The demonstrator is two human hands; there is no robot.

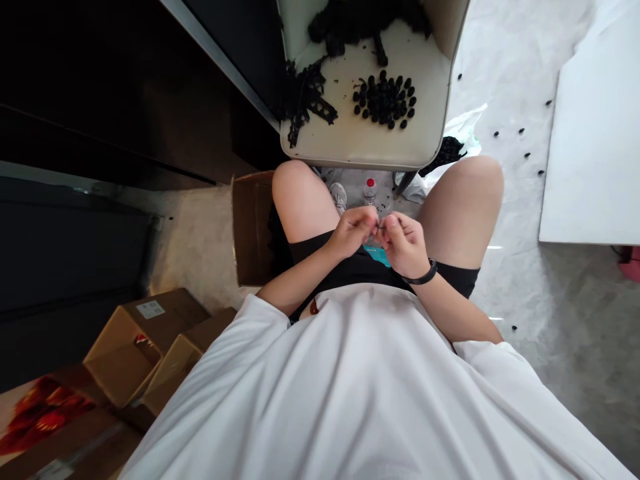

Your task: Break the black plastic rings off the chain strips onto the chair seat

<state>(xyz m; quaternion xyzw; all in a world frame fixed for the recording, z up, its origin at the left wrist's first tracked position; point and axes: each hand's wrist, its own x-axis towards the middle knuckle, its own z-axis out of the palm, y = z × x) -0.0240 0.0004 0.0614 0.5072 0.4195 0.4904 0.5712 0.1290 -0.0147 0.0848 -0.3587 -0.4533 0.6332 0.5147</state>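
I sit with both hands meeting between my knees. My left hand (353, 230) and my right hand (404, 243) are closed in pinches, fingertips touching, around a tiny dark piece (379, 227) that is too small to name. A black band circles my right wrist. In front of my knees stands a white chair seat (350, 143) holding a pile of small black round pieces (384, 99) and tangled black plastic strips (307, 100).
An open cardboard box (253, 227) stands by my left knee, and more boxes (133, 343) lie at lower left. A bottle with a red cap (370, 190) sits under the chair. Loose black pieces (523, 143) dot the floor; a white board (595, 133) lies at right.
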